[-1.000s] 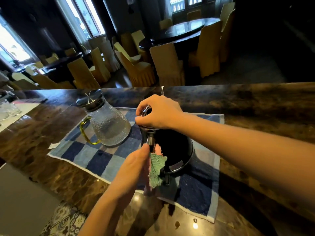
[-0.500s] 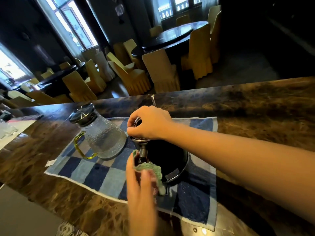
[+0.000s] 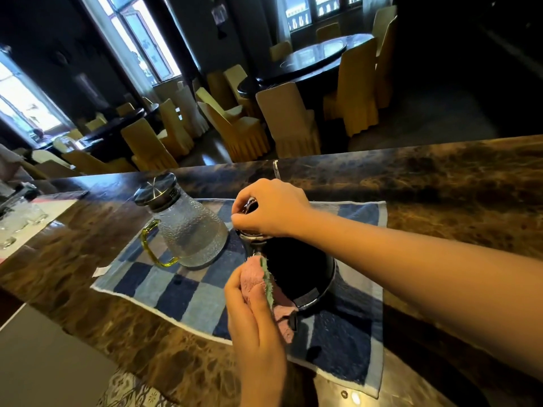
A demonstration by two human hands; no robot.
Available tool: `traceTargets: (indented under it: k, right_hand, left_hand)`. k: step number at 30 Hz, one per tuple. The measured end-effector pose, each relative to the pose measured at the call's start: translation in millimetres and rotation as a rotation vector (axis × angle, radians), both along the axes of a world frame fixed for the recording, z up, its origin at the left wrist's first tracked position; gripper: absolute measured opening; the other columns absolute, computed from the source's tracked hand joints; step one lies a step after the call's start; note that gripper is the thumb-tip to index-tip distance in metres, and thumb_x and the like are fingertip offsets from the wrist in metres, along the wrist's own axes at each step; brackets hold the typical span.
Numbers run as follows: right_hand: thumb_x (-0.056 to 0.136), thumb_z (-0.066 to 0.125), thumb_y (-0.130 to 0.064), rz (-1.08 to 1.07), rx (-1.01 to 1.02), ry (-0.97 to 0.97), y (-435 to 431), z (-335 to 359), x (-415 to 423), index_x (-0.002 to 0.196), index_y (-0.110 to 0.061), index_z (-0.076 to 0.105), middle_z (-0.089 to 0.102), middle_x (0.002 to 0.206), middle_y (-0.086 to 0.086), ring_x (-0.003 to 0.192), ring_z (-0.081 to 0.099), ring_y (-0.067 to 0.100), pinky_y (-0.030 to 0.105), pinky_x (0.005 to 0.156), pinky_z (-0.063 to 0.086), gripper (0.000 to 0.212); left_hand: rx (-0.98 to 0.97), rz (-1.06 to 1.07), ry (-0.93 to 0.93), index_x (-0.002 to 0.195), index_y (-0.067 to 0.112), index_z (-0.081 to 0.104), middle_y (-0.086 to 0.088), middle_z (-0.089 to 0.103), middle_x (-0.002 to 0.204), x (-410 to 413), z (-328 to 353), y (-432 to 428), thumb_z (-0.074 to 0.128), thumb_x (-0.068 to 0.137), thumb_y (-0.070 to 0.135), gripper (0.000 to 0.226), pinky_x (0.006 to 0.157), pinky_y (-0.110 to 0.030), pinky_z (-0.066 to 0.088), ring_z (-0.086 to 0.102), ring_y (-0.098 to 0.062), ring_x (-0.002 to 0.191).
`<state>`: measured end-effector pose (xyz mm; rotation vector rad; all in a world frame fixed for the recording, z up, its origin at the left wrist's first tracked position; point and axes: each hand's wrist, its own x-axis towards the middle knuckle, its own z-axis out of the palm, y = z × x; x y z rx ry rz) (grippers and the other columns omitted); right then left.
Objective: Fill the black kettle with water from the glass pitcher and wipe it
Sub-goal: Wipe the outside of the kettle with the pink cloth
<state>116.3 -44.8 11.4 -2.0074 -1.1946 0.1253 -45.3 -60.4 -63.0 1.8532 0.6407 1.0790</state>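
The black kettle (image 3: 299, 271) stands on a blue checked towel (image 3: 176, 289) on the brown marble counter. My right hand (image 3: 270, 210) grips the kettle's metal top from above and hides it. My left hand (image 3: 252, 312) holds a pink and green cloth (image 3: 258, 280) pressed against the kettle's near left side, just below the metal neck. The glass pitcher (image 3: 191, 230), with a steel lid and a yellow-green handle, stands upright on the towel to the left of the kettle, apart from both hands.
The marble counter (image 3: 440, 186) runs left to right, with its far edge behind the towel. Clear glasses (image 3: 17, 221) sit on a white mat at the far left. Beyond the counter are dark round tables and yellow-covered chairs (image 3: 288, 121).
My left hand has slid the cloth up along the kettle's side, and its pink face now shows. My right hand has stayed on the kettle's top. The pitcher has not moved.
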Motion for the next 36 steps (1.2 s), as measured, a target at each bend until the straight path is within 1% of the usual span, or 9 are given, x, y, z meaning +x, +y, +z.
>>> traceTargets:
  k: [6, 10, 12, 15, 21, 26, 31, 33, 36]
  right_hand:
    - [0.074, 0.061, -0.051, 0.008, -0.011, 0.010, -0.3, -0.8, -0.1, 0.079, -0.040, 0.070, 0.072, 0.088, -0.015, 0.081, 0.061, 0.009, 0.029, 0.068, 0.040, 0.015]
    - [0.075, 0.060, -0.051, 0.003, -0.018, 0.009, -0.8, -0.2, 0.9, 0.082, -0.040, 0.071, 0.073, 0.090, -0.014, 0.084, 0.062, 0.011, 0.031, 0.069, 0.044, 0.017]
    - [0.076, 0.060, -0.050, 0.006, -0.033, 0.018, -1.7, -0.1, 0.9, 0.082, -0.038, 0.071, 0.073, 0.090, -0.013, 0.087, 0.063, 0.012, 0.034, 0.074, 0.049, 0.018]
    - [0.075, 0.060, -0.049, 0.004, -0.042, 0.030, -2.0, 1.2, 0.6, 0.083, -0.036, 0.073, 0.073, 0.090, -0.012, 0.088, 0.064, 0.014, 0.037, 0.079, 0.053, 0.020]
    - [0.075, 0.058, -0.047, -0.032, -0.012, 0.024, -0.3, 1.6, -2.4, 0.083, -0.037, 0.073, 0.072, 0.092, -0.010, 0.086, 0.062, 0.017, 0.034, 0.073, 0.045, 0.019]
    - [0.078, 0.058, -0.046, -0.032, 0.006, 0.027, -0.3, -0.2, -2.9, 0.083, -0.037, 0.073, 0.072, 0.088, -0.011, 0.083, 0.060, 0.014, 0.032, 0.069, 0.042, 0.018]
    - [0.078, 0.058, -0.046, -0.032, 0.018, 0.031, 0.1, -1.0, -2.8, 0.083, -0.037, 0.073, 0.072, 0.088, -0.011, 0.080, 0.059, 0.013, 0.031, 0.067, 0.038, 0.018]
    - [0.077, 0.058, -0.047, -0.043, 0.021, 0.029, 0.8, -0.4, -2.8, 0.082, -0.038, 0.072, 0.072, 0.088, -0.011, 0.079, 0.058, 0.014, 0.031, 0.066, 0.038, 0.017]
    - [0.076, 0.058, -0.048, -0.046, 0.010, 0.028, 1.0, -0.6, -1.5, 0.082, -0.037, 0.073, 0.072, 0.088, -0.010, 0.081, 0.061, 0.015, 0.033, 0.068, 0.044, 0.019]
  left_hand:
    - [-0.629, -0.047, -0.022, 0.139, 0.016, 0.043, -0.016, 0.051, 0.139, 3.1, -15.9, 1.5, 0.031, 0.091, 0.049, 0.059, 0.107, -0.056, 0.034, 0.045, -0.038, 0.129]
    - [-0.707, 0.040, -0.056, 0.128, 0.030, 0.053, -0.003, 0.054, 0.137, 0.2, -17.6, -13.3, 0.039, 0.070, 0.066, 0.070, 0.110, -0.048, 0.034, 0.049, -0.023, 0.128]
    - [-0.777, 0.055, -0.029, 0.125, 0.011, 0.055, -0.017, 0.058, 0.127, 3.7, -9.2, -8.2, 0.038, 0.072, 0.067, 0.079, 0.102, -0.047, 0.043, 0.056, -0.032, 0.116]
    - [-0.888, -0.135, 0.001, 0.096, 0.002, 0.061, -0.016, 0.068, 0.088, 12.3, 8.7, 23.1, 0.039, 0.092, 0.047, 0.051, 0.065, -0.031, 0.057, 0.069, -0.023, 0.074]
    - [-0.882, -0.294, 0.157, 0.081, 0.019, 0.061, 0.001, 0.065, 0.056, 22.7, 20.6, 43.3, 0.044, 0.093, 0.037, 0.028, 0.047, -0.024, 0.046, 0.061, -0.010, 0.044]
    - [-0.659, 0.194, 0.035, 0.126, 0.008, 0.052, -0.016, 0.058, 0.127, 9.1, -10.9, -9.2, 0.041, 0.095, 0.043, 0.048, 0.101, -0.046, 0.041, 0.053, -0.032, 0.119]
    - [-0.760, 0.167, -0.087, 0.129, 0.019, 0.053, -0.015, 0.057, 0.131, 3.8, -5.5, -20.4, 0.035, 0.090, 0.051, 0.053, 0.104, -0.052, 0.040, 0.055, -0.031, 0.120]
    - [-0.622, 0.029, -0.041, 0.121, 0.017, 0.051, -0.022, 0.062, 0.117, 6.1, 12.7, -17.4, 0.042, 0.091, 0.050, 0.045, 0.094, -0.056, 0.046, 0.062, -0.037, 0.105]
    - [-0.389, -0.038, 0.026, 0.135, 0.027, 0.036, -0.007, 0.044, 0.137, 15.1, 24.2, -22.6, 0.045, 0.080, 0.057, 0.064, 0.105, -0.052, 0.038, 0.045, -0.026, 0.126]
